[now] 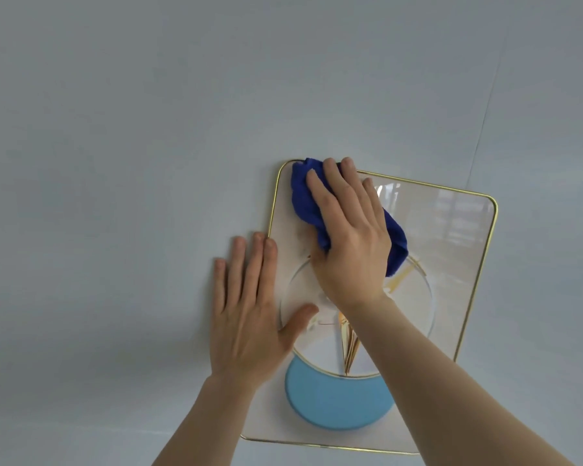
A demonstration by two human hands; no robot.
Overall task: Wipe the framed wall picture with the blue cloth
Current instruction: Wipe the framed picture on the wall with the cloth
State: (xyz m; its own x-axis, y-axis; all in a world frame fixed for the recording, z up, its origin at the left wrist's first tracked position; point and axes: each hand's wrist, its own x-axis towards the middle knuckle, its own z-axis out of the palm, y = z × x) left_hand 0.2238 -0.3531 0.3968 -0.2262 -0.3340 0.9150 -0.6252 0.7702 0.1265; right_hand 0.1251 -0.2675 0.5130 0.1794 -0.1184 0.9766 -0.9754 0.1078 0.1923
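The framed picture (458, 250) hangs on the wall, with a thin gold frame, glossy glass, a pale circle and a light blue crescent at its lower part. The blue cloth (303, 200) is bunched against the glass near the picture's upper left corner. My right hand (347, 237) lies flat on top of the cloth, pressing it to the glass, fingers pointing up and left. My left hand (249, 311) is spread flat on the picture's left edge, with its fingers on the wall and its thumb on the glass.
A plain pale grey wall (115, 129) surrounds the picture. A thin seam (488, 105) runs down the wall at the upper right. The glass shows window reflections at its right side.
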